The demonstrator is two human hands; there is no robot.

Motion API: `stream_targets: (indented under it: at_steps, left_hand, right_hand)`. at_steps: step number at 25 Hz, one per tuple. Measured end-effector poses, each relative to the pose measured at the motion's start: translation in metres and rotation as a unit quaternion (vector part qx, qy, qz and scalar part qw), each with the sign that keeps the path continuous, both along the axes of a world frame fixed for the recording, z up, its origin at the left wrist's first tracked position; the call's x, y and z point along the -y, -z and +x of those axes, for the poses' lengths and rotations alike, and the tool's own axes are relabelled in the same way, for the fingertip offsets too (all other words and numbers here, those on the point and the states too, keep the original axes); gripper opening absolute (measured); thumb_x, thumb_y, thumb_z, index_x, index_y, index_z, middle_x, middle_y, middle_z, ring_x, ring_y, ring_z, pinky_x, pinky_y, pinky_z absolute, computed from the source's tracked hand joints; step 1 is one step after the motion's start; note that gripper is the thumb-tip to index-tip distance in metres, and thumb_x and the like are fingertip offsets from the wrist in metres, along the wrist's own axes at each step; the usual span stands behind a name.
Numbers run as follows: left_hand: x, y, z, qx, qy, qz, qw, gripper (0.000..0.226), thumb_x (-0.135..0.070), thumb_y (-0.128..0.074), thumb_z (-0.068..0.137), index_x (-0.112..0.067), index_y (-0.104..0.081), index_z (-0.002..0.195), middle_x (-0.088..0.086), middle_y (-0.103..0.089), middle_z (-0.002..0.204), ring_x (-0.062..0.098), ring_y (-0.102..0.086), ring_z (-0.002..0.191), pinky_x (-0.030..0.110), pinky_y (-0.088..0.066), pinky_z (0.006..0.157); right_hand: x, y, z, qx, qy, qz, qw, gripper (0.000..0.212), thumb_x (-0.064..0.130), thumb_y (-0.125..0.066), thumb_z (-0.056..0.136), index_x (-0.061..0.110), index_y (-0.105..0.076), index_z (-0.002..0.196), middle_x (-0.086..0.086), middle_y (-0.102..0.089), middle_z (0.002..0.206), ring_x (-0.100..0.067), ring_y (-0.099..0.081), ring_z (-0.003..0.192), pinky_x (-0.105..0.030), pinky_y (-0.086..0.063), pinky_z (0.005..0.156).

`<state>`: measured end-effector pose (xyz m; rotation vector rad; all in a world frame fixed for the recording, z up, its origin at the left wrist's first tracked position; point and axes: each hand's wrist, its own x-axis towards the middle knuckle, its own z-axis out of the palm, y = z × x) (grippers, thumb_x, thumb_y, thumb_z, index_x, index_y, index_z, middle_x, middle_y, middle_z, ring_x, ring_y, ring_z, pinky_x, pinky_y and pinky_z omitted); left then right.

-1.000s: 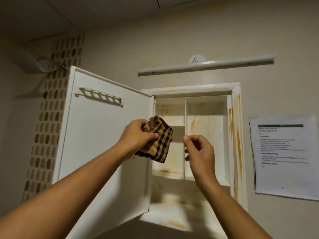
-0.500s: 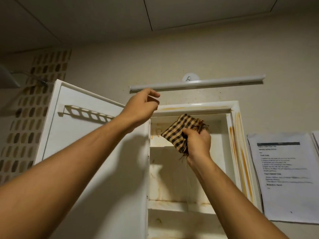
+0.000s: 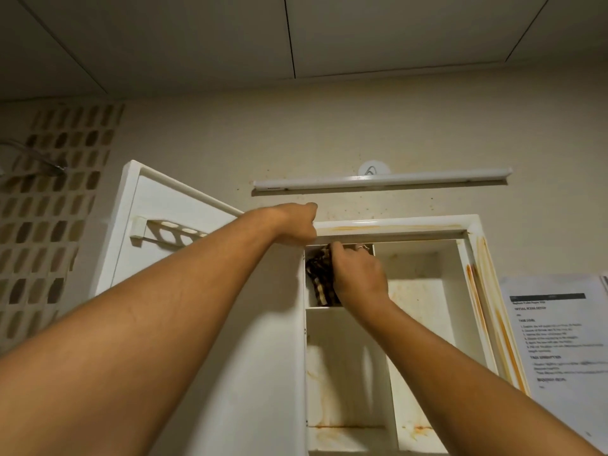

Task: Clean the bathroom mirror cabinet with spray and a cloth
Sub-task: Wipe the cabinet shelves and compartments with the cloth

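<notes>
Bathroom, prob. in a home. Wall-set white cabinet (image 3: 411, 223) w/ rust-stained shelves surrounds the fingers (image 3: 348, 250) of the right hand (image 3: 358, 278). Its door (image 3: 158, 205) stands open left of the fingers (image 3: 307, 209) of the left hand (image 3: 294, 227), w/ a slotted rack (image 3: 171, 230) on the inner face. Far left of those fingers: shower head (image 3: 54, 166) on a bent pipe, in front of a strip of brown mosaic tile (image 3: 49, 225). Just above both hands' fingers: 1 tube light (image 3: 381, 181) on a beige wall (image 3: 329, 126), panelled ceiling (image 3: 197, 44) higher up. Right of the fingers, past the cabinet frame: printed sheet (image 3: 559, 340) stuck to the wall.
</notes>
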<state>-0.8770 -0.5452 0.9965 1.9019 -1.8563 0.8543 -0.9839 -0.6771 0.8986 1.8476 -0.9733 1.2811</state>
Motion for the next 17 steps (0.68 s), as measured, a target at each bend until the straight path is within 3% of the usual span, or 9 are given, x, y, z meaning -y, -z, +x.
stream_targets:
  at_steps: [4,7,9,12,15,17]
  left_hand:
    - [0.002,-0.004,0.003,0.005,-0.001,0.015,1.0,0.048,-0.012,-0.047,0.095,-0.011,-0.038,0.142,0.005,-0.058,0.109,0.023,-0.058,0.096,0.036,-0.047,0.075]
    - [0.0,-0.004,0.003,-0.007,0.01,0.017,1.0,0.054,-0.014,-0.051,0.094,-0.011,-0.036,0.145,0.002,-0.055,0.099,0.018,-0.054,0.089,0.032,-0.042,0.069]
    - [0.001,-0.003,0.004,-0.017,0.018,0.022,0.999,0.062,-0.016,-0.055,0.092,-0.012,-0.032,0.15,0.005,-0.057,0.11,0.02,-0.056,0.095,0.034,-0.047,0.076]
    - [0.002,-0.002,0.006,-0.021,0.025,0.018,0.999,0.069,-0.019,-0.059,0.091,-0.013,-0.03,0.153,0.006,-0.058,0.119,0.021,-0.057,0.101,0.036,-0.05,0.083]
    - [0.005,-0.003,0.007,-0.039,0.038,0.02,0.998,0.069,-0.018,-0.059,0.092,-0.012,-0.029,0.154,0.006,-0.056,0.124,0.021,-0.056,0.106,0.036,-0.051,0.09]
    - [0.007,-0.005,0.006,-0.049,0.042,0.021,0.998,0.067,-0.016,-0.059,0.092,-0.011,-0.031,0.153,0.007,-0.056,0.124,0.02,-0.056,0.106,0.035,-0.051,0.09]
  right_hand:
    - [0.013,0.001,0.004,-0.02,0.072,-0.034,0.997,0.051,0.016,-0.082,0.085,0.017,-0.045,0.119,-0.004,-0.051,0.11,-0.016,-0.058,0.079,-0.03,-0.056,0.062]
    - [0.013,-0.003,0.004,-0.071,0.106,-0.044,0.991,0.037,0.015,-0.076,0.09,0.018,-0.053,0.119,-0.003,-0.063,0.11,-0.02,-0.069,0.087,-0.031,-0.054,0.066]
    - [0.017,-0.006,0.004,-0.105,0.113,-0.015,0.988,0.026,0.012,-0.07,0.094,0.016,-0.059,0.118,-0.001,-0.07,0.104,-0.023,-0.071,0.086,-0.033,-0.054,0.069]
    - [0.023,-0.001,0.012,-0.029,0.035,0.071,0.996,0.027,0.022,-0.064,0.097,0.012,-0.056,0.121,-0.004,-0.069,0.103,-0.025,-0.067,0.087,-0.037,-0.058,0.074]
    - [0.026,0.005,0.027,0.072,-0.022,0.15,0.986,0.053,0.05,-0.068,0.093,0.011,-0.051,0.124,-0.011,-0.058,0.117,-0.032,-0.063,0.102,-0.039,-0.051,0.082]
    - [0.027,0.004,0.034,0.091,-0.016,0.151,0.984,0.037,0.028,-0.069,0.095,0.008,-0.054,0.123,-0.013,-0.059,0.121,-0.032,-0.062,0.106,-0.036,-0.047,0.079]
